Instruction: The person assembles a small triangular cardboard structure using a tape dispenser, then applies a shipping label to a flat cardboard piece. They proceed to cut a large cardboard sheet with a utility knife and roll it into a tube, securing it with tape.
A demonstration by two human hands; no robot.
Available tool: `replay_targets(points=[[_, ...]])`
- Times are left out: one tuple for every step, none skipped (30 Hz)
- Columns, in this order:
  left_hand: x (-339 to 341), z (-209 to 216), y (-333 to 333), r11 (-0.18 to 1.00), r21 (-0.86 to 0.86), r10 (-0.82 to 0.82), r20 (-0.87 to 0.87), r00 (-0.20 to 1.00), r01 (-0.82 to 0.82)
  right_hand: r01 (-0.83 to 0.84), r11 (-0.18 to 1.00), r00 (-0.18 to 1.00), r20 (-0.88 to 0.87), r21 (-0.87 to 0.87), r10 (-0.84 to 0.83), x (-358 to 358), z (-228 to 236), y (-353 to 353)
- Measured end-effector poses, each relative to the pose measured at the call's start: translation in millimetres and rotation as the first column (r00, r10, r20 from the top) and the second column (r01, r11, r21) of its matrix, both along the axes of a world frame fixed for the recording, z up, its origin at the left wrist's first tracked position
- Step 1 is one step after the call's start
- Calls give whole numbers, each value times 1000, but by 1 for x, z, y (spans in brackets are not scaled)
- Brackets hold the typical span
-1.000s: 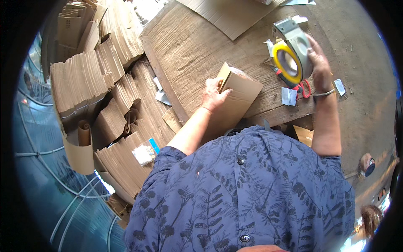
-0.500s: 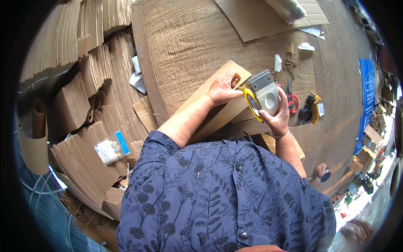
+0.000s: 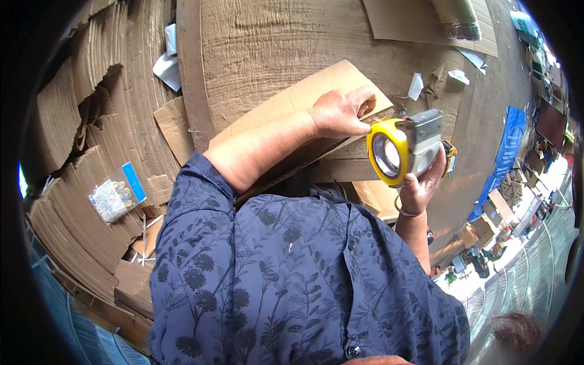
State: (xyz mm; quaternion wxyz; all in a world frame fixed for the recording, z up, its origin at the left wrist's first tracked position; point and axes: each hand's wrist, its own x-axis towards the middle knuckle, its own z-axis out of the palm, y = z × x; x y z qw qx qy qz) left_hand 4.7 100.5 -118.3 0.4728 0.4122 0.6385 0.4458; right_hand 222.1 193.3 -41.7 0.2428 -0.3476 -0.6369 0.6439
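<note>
My left hand [image 3: 345, 112] rests over the right end of a brown cardboard piece [image 3: 283, 104] that lies at a slant before me. Its fingers are curled, and what they pinch, if anything, is hidden. The thumb points at the round tool. My right hand [image 3: 424, 182] grips this tool [image 3: 389, 152] from the right and below. The tool has a yellow ring around a shiny round middle, with a grey body and a metal block on top. It is held up beside the cardboard's corner, its ring facing me.
Corrugated cardboard stacks [image 3: 76, 201] fill the left side, with a clear bag of small parts [image 3: 117, 193] on top. White paper scraps [image 3: 415, 86] lie on the wooden surface. A flat cardboard sheet [image 3: 398, 21] lies far right. A blue sheet [image 3: 504, 149] stretches along the right.
The round tool has turned so its yellow ring faces me more, and sits slightly further right. My left hand has shifted right along with the cardboard. The whole view has turned.
</note>
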Motion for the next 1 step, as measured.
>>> replay_targets(points=[[0,-4,-1,1000,31,-2,16,1000,1,16,997,1000,-21,-73,-18,-4,3,-2]])
